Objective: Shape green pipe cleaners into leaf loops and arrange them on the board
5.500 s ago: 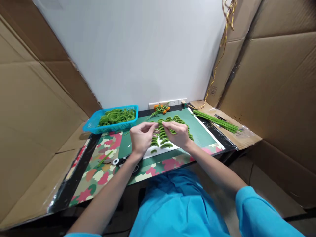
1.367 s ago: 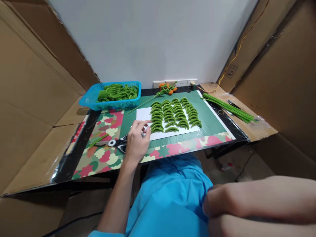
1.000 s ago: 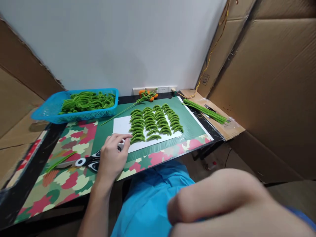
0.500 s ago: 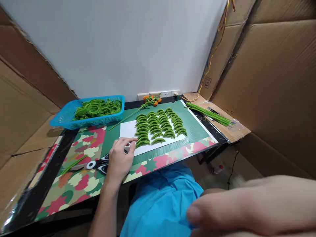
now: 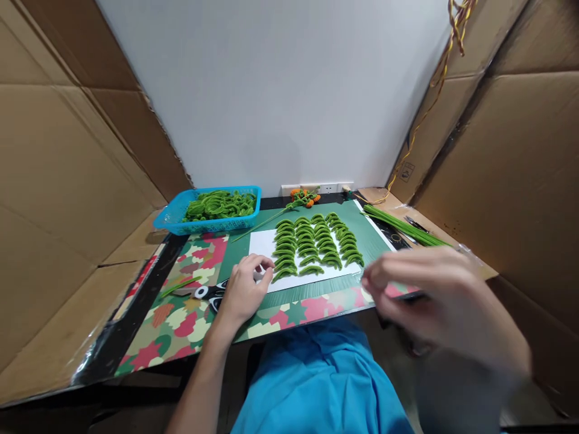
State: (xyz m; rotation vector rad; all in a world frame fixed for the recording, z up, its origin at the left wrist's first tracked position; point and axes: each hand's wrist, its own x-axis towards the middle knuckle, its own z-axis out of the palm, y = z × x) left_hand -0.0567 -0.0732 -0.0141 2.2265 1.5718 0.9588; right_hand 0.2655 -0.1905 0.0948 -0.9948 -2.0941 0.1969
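Observation:
My left hand (image 5: 248, 283) rests on the mat with bent fingers, thumb and forefinger apart and nothing visible between them. Its fingertips lie by the left column of curved green pipe-cleaner pieces (image 5: 285, 249), set out in columns on a white sheet (image 5: 261, 243). Black-handled scissors (image 5: 201, 292) lie partly under that hand, with short green stems (image 5: 181, 286) over the blades. My right hand (image 5: 429, 301) hovers, smeared by motion, right of the sheet near the table's front edge. Its fingers are curled inward; whether they hold anything cannot be made out.
A blue basket (image 5: 207, 226) of green fuzzy pieces stands at the back left. An orange-and-green pipe-cleaner flower (image 5: 305, 197) lies by the wall. Long green pipe cleaners (image 5: 402, 225) and a black pen (image 5: 416, 223) lie at the right. Cardboard walls (image 5: 511, 175) enclose both sides.
My right hand has come up from the lower right corner towards the sheet's right side. The camera view has shifted; my left hand stays by the left column.

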